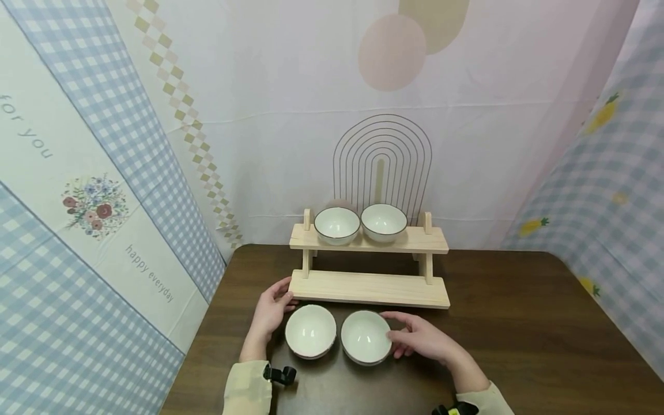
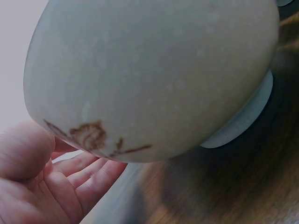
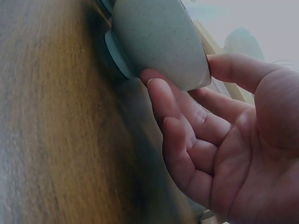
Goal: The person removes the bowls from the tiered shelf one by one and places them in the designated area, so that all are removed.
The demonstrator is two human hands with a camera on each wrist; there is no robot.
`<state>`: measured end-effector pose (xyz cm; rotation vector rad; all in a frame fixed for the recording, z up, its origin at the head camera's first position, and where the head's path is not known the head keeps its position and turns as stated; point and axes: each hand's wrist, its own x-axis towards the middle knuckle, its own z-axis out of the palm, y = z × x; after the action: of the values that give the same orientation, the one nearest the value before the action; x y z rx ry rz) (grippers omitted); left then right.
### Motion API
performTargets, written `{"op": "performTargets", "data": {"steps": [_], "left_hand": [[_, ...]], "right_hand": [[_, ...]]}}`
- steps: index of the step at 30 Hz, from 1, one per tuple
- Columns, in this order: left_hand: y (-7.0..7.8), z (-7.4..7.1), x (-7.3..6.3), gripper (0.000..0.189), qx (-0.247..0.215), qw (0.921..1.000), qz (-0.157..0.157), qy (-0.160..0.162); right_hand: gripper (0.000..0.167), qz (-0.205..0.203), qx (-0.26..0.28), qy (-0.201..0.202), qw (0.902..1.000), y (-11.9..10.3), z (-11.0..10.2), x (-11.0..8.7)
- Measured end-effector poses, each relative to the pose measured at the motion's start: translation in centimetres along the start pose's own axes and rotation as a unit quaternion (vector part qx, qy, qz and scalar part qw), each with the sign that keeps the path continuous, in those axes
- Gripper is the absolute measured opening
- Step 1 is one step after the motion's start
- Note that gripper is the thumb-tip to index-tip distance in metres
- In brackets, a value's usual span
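Two white bowls with dark rims stand side by side on the brown table, in front of a two-tier wooden rack (image 1: 369, 288). My right hand (image 1: 422, 339) is at the right bowl (image 1: 365, 339), its thumb at the rim and curled fingers against the outer side; the right wrist view shows this bowl (image 3: 159, 42) upright on its foot. Just behind the left bowl (image 1: 310, 332), my left hand (image 1: 271, 308) touches the left end of the lower shelf. In the left wrist view, the bowl (image 2: 149, 79), with a brown flower design, hides part of that hand's extended fingers (image 2: 100, 182).
On the rack's upper shelf, two similar bowls sit next to each other, a left one (image 1: 337, 226) and a right one (image 1: 384, 223). A patterned cloth (image 1: 280, 161) hangs behind the table (image 1: 519, 323), with checked cloth at both sides.
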<state>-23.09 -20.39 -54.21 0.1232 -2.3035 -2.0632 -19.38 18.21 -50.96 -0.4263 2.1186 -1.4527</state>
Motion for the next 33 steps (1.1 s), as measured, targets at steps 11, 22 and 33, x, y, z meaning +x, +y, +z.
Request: {"op": "performTargets", "data": {"steps": [11,22,33], "left_hand": [[-0.1,0.0,0.1,0.044,0.003,0.9999,-0.01,0.003],[0.0,0.0,0.1,0.042,0.006,0.9999,-0.01,0.007],[-0.1,0.0,0.1,0.042,0.011,0.9999,-0.007,0.004]], "right_hand": [[0.063,0.003,0.005,-0.009,0.9999,0.0,-0.1,-0.2],[0.062,0.008,-0.006,-0.017,0.9998,0.2,-0.5,-0.4],[0.062,0.005,-0.017,-0.025,0.9995,0.3,-1.0,-0.3]]}}
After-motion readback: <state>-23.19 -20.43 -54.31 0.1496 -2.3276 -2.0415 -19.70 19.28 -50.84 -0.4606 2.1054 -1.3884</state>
